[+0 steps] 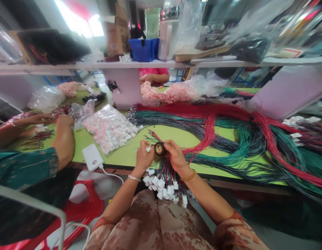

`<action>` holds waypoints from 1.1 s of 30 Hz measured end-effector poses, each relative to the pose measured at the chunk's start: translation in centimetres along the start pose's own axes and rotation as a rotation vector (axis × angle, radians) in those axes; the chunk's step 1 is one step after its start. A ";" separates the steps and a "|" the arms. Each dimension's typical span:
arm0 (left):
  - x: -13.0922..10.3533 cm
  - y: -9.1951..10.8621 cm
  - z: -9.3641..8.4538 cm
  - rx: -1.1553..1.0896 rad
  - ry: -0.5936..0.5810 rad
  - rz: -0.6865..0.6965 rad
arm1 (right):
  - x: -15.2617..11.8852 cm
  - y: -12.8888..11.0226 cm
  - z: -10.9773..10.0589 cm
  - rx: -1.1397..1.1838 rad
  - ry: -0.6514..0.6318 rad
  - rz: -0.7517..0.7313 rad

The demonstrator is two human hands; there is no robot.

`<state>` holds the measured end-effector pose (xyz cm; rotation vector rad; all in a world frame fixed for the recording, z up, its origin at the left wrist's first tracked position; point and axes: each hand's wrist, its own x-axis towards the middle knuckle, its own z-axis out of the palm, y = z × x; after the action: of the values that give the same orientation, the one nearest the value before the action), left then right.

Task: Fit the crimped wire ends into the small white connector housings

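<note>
A roll of black tape (159, 155) is upright between my hands, just above the table edge. My right hand (176, 158) pinches the roll from the right with thumb and fingers. My left hand (144, 158) is closed at its left side, with a small white connector (148, 149) showing at the fingertips. Below the roll, a bundle of thin red, black and green wires (167, 171) with white connectors (161, 184) hangs over the table edge toward my lap. Loose wire ends (153, 134) lie on the table just beyond my fingers.
Long red wires (182, 109) and green and black wires cover the table's right side. A bag of white connectors (109, 128) and a white power bank (92, 157) with a cable lie left. A co-worker's arm (64, 139) reaches in there. A shelf (98, 65) crosses above.
</note>
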<state>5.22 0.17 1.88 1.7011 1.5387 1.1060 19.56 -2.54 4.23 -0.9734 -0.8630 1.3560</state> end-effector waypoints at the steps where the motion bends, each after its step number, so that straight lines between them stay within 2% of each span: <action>1: 0.2 0.0 -0.4 0.070 -0.019 0.051 | -0.2 0.4 -0.2 0.015 0.017 0.017; 4: 0.9 0.3 -1.5 0.319 -0.097 0.314 | -0.5 1.4 -0.5 0.020 0.051 0.093; 6: 1.1 0.6 -2.1 0.458 -0.084 0.473 | -0.5 1.8 -0.5 -0.003 0.032 0.167; 8: 1.2 1.1 -2.5 0.547 -0.038 0.561 | -0.5 1.9 -0.4 -0.013 -0.008 0.236; 10: 1.1 1.5 -2.5 0.588 -0.053 0.595 | -0.3 1.8 -0.2 -0.033 -0.038 0.278; 12: 1.0 1.7 -2.5 0.586 -0.135 0.560 | -0.2 1.7 0.0 -0.063 -0.068 0.285; 15: 1.1 1.7 -2.4 0.509 -0.257 0.403 | 0.0 1.5 0.2 -0.075 -0.138 0.271; 18: 1.6 1.5 -2.6 0.365 -0.356 0.262 | -0.2 1.6 0.3 -0.103 -0.161 0.265; 21: 1.8 1.3 -2.7 0.199 -0.414 0.189 | -0.3 1.8 0.3 -0.195 -0.172 0.272; 28: 1.4 0.6 -1.8 0.057 -0.309 0.183 | 0.4 3.1 -0.2 -0.345 -0.172 0.168; 33: 1.4 -0.9 -0.9 -0.165 -0.287 0.040 | 0.5 3.6 0.0 -0.375 -0.157 0.136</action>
<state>4.00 1.56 1.85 1.6988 1.2077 0.9330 18.19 -2.15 0.92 -1.2418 -1.2185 1.4283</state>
